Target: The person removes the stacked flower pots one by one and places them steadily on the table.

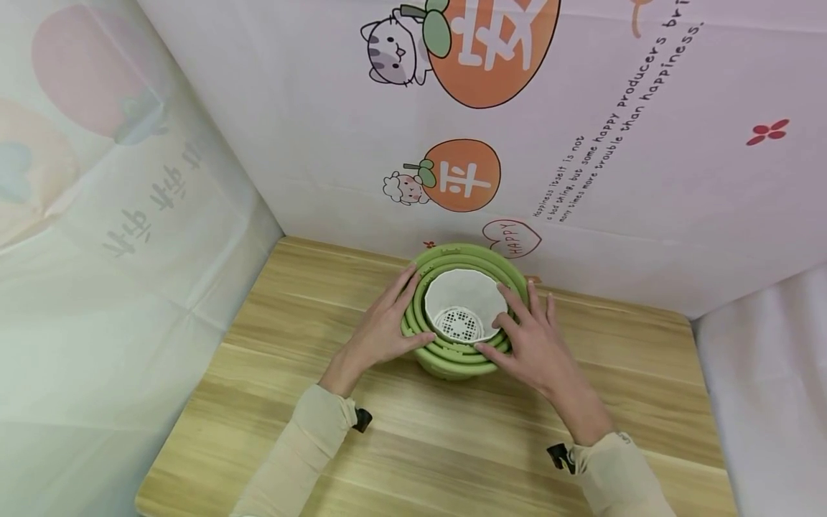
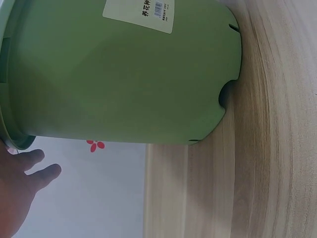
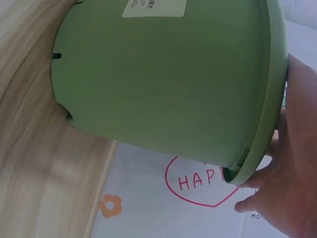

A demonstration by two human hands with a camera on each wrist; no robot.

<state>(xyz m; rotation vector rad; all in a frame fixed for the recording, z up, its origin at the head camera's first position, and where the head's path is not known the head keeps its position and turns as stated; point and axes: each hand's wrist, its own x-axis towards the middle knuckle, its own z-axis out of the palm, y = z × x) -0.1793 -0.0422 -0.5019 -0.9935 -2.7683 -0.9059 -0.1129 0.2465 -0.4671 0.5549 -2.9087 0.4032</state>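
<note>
Several green flowerpots (image 1: pixel 450 370) stand nested upright on the table, the outermost one's smooth wall and paper label (image 2: pixel 141 12) showing in the left wrist view. A white flowerpot (image 1: pixel 455 291) with a perforated bottom sits innermost. My left hand (image 1: pixel 385 323) rests on the left side of the green rims with fairly straight fingers, its thumb reaching to the front of the white rim. On the other side, my right hand (image 1: pixel 533 341) grips the white pot's edge, with a finger bent inside it and the thumb at the front rim. Other right-hand fingers stretch past the outer rim.
The wooden table (image 1: pixel 258 402) ends just behind the pots at a printed cloth wall (image 1: pixel 336 158). More cloth hangs on the left and right sides. Wood surface extends to both sides and in front of the pots.
</note>
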